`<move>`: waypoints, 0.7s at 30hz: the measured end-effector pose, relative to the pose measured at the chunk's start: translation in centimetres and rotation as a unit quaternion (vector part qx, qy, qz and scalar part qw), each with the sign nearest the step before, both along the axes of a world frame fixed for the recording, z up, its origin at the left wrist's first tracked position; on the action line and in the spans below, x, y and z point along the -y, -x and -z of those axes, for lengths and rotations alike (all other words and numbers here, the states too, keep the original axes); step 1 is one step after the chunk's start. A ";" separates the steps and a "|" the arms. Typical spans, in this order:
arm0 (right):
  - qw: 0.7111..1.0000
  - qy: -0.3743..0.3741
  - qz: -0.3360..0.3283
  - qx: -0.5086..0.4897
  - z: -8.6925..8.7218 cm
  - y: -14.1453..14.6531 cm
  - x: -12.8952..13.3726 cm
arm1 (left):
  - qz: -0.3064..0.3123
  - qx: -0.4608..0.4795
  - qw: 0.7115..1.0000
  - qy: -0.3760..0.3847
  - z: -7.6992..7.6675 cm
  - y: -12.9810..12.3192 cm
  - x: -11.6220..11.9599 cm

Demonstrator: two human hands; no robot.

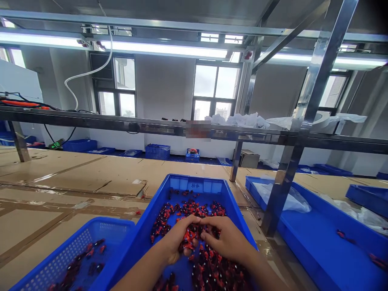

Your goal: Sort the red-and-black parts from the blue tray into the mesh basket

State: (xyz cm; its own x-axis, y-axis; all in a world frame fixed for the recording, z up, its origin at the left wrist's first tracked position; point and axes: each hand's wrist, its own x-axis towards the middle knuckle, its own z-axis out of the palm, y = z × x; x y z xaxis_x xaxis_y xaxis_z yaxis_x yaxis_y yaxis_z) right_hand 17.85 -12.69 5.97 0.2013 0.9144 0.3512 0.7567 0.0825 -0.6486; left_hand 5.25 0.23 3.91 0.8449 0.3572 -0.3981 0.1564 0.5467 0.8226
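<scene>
A deep blue tray [242, 218] holds many small red and black pieces [212, 264], piled thickest toward the near right. Over its middle, my left hand [178, 238] is cupped around several of the red and black pieces, its thumb on top. My right hand [222, 236] meets it from the right, with thumb and index finger bent close together at the left hand's fingertips. Whatever lies between those right fingers is too small to make out.
At the left stands a perforated blue basket [117, 226] with more pieces. On the right, a long blue tray [321, 242] holds clear plastic and a few pieces, behind a metal post [280, 186]. A metal shelf [145, 127] crosses above the cardboard-covered table [75, 173].
</scene>
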 end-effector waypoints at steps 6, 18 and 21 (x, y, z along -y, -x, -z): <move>0.999 -0.038 0.021 -0.026 -0.2 0.2 0.2 | -0.018 0.007 0.999 -0.031 -0.2 0.0 0.4; 0.952 -0.132 0.014 -0.275 1.2 -0.3 -0.6 | -0.042 0.008 0.999 -0.034 -0.3 0.0 0.6; 0.927 -0.121 -0.006 -0.356 1.4 -0.2 -0.5 | -0.043 0.011 0.999 -0.029 -0.5 0.1 0.6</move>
State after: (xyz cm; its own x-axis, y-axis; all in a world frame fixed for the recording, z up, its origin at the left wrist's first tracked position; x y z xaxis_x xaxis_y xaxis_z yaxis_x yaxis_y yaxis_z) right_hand 18.06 -12.15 4.59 0.4513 0.8301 0.3274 0.1422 0.2953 -0.9448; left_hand 5.11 -0.40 4.40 0.8190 0.4503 -0.3555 0.0921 0.5084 0.8562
